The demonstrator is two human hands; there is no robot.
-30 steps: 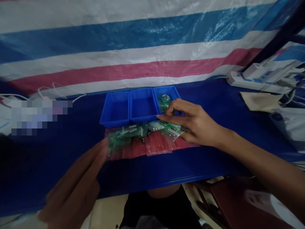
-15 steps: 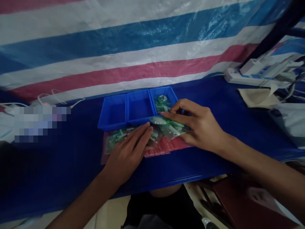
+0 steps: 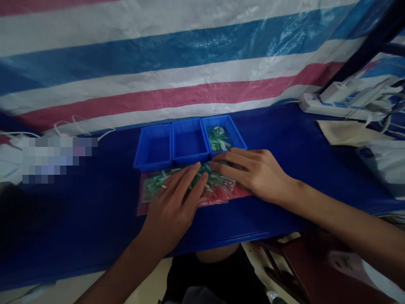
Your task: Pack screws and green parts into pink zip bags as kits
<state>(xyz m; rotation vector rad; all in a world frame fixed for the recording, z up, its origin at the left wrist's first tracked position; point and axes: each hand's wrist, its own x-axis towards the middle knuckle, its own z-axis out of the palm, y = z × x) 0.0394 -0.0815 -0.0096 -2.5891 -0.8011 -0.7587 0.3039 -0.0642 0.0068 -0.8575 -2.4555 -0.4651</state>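
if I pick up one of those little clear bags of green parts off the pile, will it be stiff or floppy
Probably floppy: the clear bags look like thin film, lying flat under both hands. Likely slippery, since they overlap loosely on red plastic. The small parts inside may shift.

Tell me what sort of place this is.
Probably a makeshift small-parts packing bench: striped woven plastic tarp as backdrop, three blue plastic sorting bins, clear bags of green parts under both hands, white power strip.

Single view, head-worn camera. Position: above the near edge of the blue tabletop point(image 3: 316, 169), close range. Facing: forward and down, toward 12 o'clock. Striped tarp point(image 3: 190, 63) fills the upper frame; three blue bins point(image 3: 186, 143) sit near centre; power strip point(image 3: 332, 105) at 2 o'clock. No second view; nothing shared.
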